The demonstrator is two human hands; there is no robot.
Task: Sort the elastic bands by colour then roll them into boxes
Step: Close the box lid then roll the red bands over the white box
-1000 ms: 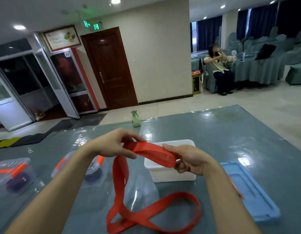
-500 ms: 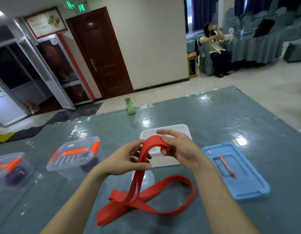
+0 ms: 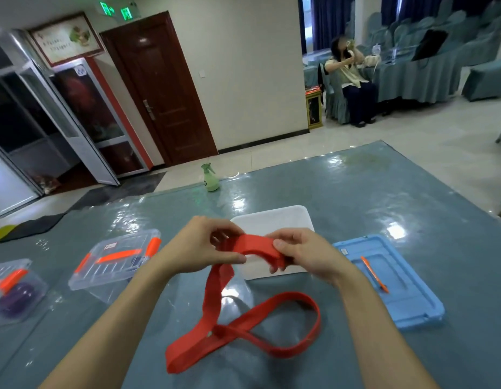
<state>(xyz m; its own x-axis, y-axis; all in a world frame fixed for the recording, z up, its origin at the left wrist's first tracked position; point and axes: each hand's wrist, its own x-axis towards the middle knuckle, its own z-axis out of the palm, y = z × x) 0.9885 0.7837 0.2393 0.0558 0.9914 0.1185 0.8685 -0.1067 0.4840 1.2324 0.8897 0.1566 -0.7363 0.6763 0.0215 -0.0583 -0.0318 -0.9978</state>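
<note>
a: what's different from a second ago?
b: back then you had the red band [image 3: 253, 244] pulled out flat between your hands. now your hands have closed in on each other in front of the white box [image 3: 274, 220]. the end in your right hand [image 3: 305, 254] is doubled over on itself, with your thumb on top and your fingers curled under it. your left hand [image 3: 200, 248] pinches the band just beside that, thumb against fingertips
a: so the roll has begun?
b: only just, i'd say, a first fold or two. most of the band hangs from your left hand and lies in a loose figure of eight on the table [image 3: 356, 192] near you, and that tail has shifted a little as you gathered it
a: where does it go?
b: likely the white box, which is open, with the blue lid [image 3: 398, 290] lying to its right. on your left the clear box [image 3: 114, 262] is shut with orange clips, and the one past it holds a purple roll [image 3: 15, 297], so purple looks done
a: anything to read?
b: very little. the green sign [image 3: 114, 9] above the door [image 3: 159, 88] glows but is too blurred to read. the framed picture [image 3: 67, 37] has writing that's too small, the label [image 3: 111, 245] on the clear box is a smudge, and i can't make out any brand
</note>
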